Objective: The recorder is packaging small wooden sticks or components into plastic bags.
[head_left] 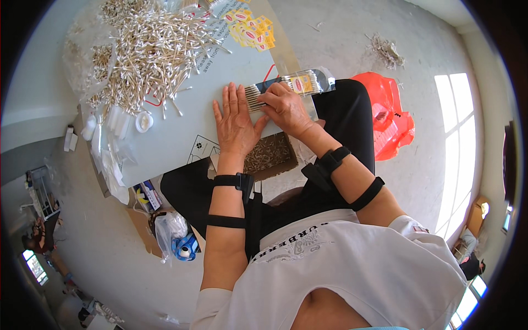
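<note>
My left hand [235, 118] lies flat on the grey tabletop with its fingers stretched out. Beside its fingertips is a neat row of cotton swabs [253, 94], side by side. Over the right end of that row, my right hand [286, 107] has its fingers curled and pinched onto the swabs; its fingertips are partly hidden. Just past this hand, a clear plastic packet [326, 78] of swabs with a yellow label card [302, 83] reaches over the table edge. A dark blue strip shows behind the swabs.
A big loose heap of cotton swabs [148, 49] covers the far left of the table [181, 132]. Yellow label cards [250, 30] lie at the far edge, small white containers [144, 122] at left. Below the near edge sits a cardboard box [269, 157] of swabs. A red plastic bag [393, 121] lies right.
</note>
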`<state>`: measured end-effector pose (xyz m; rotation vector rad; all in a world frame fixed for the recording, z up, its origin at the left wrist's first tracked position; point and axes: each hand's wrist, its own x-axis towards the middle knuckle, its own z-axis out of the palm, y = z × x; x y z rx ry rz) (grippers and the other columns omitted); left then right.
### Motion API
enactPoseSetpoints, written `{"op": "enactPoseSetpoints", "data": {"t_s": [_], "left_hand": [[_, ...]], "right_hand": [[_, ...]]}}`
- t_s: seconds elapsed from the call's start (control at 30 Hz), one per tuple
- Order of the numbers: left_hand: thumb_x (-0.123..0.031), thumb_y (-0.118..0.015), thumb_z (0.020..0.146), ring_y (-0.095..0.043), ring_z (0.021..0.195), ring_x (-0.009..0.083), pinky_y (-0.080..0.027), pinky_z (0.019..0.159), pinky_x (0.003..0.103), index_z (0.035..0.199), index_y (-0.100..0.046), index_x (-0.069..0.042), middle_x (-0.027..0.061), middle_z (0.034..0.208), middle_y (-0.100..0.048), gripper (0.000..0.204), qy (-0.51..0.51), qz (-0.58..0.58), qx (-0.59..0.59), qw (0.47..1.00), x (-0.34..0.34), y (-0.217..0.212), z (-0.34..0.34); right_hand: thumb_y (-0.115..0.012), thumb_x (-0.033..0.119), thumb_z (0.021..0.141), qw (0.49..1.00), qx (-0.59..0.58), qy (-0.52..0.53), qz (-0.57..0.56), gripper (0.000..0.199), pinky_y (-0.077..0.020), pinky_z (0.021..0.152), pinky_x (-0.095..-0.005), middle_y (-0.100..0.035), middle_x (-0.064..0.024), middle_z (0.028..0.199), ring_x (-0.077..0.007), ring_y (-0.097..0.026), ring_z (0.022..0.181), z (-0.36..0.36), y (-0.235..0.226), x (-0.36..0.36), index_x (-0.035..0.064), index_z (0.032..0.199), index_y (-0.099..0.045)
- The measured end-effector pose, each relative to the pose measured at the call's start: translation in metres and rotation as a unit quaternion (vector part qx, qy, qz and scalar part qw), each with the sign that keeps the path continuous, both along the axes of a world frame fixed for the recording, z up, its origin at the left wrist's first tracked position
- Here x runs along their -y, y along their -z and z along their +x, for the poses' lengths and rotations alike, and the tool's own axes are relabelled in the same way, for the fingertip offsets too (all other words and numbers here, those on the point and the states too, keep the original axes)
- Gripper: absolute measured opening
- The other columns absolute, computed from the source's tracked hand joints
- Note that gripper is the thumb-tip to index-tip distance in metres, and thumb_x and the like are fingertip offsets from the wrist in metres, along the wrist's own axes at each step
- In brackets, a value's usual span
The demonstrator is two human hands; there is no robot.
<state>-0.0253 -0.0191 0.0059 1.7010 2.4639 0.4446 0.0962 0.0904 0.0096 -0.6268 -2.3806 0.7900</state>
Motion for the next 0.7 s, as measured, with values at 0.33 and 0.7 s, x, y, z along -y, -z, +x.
{"op": "enactPoseSetpoints", "data": {"t_s": [0.33,0.7], "left_hand": [[-0.046,-0.067,0.082,-0.014,0.148,0.0303,-0.008,0.118,0.054,0.149,-0.025,-0.002,0.0171,0.157,-0.023,0.09,0.0,-0.006,-0.001,1.0,-0.0003,0.001,-0.0004],[-0.047,-0.065,0.083,-0.015,0.148,0.0301,-0.009,0.118,0.054,0.149,-0.025,-0.002,0.0168,0.157,-0.023,0.09,0.0,-0.005,-0.009,1.0,0.0,0.0028,-0.0009]], "right_hand": [[-0.071,0.006,0.072,0.999,0.031,-0.024,0.013,0.016,-0.0503,0.075,-0.0382,-0.058,-0.0074,0.084,-0.0274,-0.058,0.087,0.0,0.0023,-0.0037,0.0051,0.088,-0.069],[-0.072,0.008,0.071,0.999,0.033,0.001,0.02,0.028,-0.0508,0.079,-0.0399,-0.06,-0.0109,0.089,-0.0301,-0.059,0.091,-0.0028,0.0019,-0.0022,0.0035,0.098,-0.067]]}}
